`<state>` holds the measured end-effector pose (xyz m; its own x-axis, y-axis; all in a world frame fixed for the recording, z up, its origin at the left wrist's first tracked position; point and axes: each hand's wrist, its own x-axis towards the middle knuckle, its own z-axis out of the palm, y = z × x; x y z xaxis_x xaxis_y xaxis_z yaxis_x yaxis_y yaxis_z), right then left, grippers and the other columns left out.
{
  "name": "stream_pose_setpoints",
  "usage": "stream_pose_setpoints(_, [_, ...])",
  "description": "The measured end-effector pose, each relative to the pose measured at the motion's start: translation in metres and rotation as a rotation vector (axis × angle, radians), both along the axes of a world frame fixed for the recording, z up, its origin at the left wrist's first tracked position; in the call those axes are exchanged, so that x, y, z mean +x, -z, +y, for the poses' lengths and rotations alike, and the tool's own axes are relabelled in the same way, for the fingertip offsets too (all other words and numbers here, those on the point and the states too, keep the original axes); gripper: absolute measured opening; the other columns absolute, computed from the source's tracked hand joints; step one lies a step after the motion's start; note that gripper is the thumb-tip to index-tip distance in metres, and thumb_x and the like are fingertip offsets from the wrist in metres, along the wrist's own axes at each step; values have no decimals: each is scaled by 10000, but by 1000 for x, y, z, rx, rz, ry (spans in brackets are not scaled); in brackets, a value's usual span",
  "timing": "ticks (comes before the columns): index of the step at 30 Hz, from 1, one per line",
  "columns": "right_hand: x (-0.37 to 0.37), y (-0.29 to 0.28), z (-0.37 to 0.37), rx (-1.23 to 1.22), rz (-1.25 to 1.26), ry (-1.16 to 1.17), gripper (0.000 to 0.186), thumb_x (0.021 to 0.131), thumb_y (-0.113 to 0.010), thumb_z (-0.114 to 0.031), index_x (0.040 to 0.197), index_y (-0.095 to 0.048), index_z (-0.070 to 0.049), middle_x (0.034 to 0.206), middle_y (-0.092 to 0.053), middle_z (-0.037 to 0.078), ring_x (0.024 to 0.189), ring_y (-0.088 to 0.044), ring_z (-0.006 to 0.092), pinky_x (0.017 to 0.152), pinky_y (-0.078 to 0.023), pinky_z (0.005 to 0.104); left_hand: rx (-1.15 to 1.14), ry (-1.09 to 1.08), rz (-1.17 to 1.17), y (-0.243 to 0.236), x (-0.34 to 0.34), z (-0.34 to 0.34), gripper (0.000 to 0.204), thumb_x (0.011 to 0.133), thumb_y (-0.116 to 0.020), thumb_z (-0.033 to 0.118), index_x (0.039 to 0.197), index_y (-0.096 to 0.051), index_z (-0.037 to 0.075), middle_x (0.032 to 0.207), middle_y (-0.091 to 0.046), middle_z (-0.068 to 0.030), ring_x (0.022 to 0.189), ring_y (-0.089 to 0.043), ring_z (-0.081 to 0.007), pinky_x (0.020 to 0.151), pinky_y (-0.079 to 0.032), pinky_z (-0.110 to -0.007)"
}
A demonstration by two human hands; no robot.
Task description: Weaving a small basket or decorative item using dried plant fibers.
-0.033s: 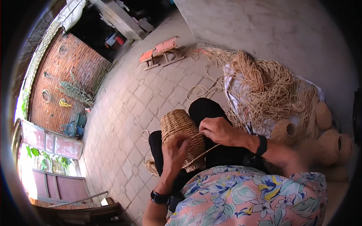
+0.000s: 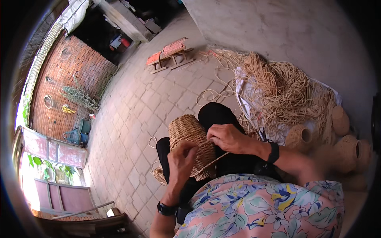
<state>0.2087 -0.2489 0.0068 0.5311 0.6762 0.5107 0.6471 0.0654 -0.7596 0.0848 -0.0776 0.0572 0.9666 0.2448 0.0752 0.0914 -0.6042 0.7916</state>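
Note:
A woven tan straw basket (image 2: 184, 127), narrow-bottomed and lying along my lap, rests between my dark-trousered knees (image 2: 217, 115). My left hand (image 2: 180, 162) is on the basket's lower left side, fingers curled and pinched; what they hold is hidden. My right hand (image 2: 228, 137) touches the basket's right side with thumb and finger pressed together on something too small to make out. A twisted straw strand (image 2: 220, 158) runs diagonally across the lower part of the basket, below my right hand.
A large heap of tangled cord (image 2: 289, 103) lies on white sheeting by the wall (image 2: 278, 27), with several woven vessels (image 2: 345, 154) at right. Two low wooden stools (image 2: 174, 51) stand ahead on the paved floor (image 2: 127, 135). A brick wall (image 2: 71, 79) is at left.
My right hand has shifted very slightly to the left along the basket; my left hand has barely moved.

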Motion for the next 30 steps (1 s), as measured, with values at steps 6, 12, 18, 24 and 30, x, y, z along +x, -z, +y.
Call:
stream_pose_setpoints(6, [-9, 17, 34, 11, 42, -133, 60, 810, -594, -24, 864, -569, -29, 800, -583, 141, 753, -598, 359, 678, -487, 422, 138, -130, -29, -4, -18, 8, 83, 826, -635, 47, 875, -628, -19, 719, -618, -21, 632, -550, -58, 581, -446, -226])
stream_pose_setpoints(12, [-10, 14, 33, 35, -58, -122, 75, 808, -593, -11, 865, -547, -28, 778, -580, 148, 716, -597, 363, 657, -492, 423, 164, -161, -3, -1, -24, 9, 71, 818, -623, 39, 862, -632, -16, 695, -613, -25, 621, -538, -58, 571, -435, -230])
stream_pose_setpoints(18, [-11, 7, 24, 25, -147, -123, 88, 797, -577, 1, 873, -552, -35, 755, -570, 151, 731, -605, 348, 658, -501, 422, 176, -149, -50, 0, -26, 9, 69, 820, -605, 26, 867, -632, -17, 692, -611, -29, 608, -531, -59, 559, -429, -233])
stream_pose_setpoints(24, [-11, 12, 24, -17, -321, -80, 116, 765, -589, -16, 869, -604, -64, 777, -506, 96, 765, -565, 277, 650, -486, 383, 189, -135, -60, -5, -25, 6, 75, 817, -598, 17, 872, -631, -21, 703, -616, -36, 601, -534, -68, 551, -429, -236])
stream_pose_setpoints(30, [-11, 10, 21, -116, -343, -82, 130, 756, -558, -33, 846, -650, -54, 847, -516, 109, 850, -562, 279, 715, -505, 380, 308, -97, -96, -4, -21, 1, 74, 808, -599, 3, 870, -635, -11, 724, -610, -61, 640, -567, -109, 586, -449, -256])
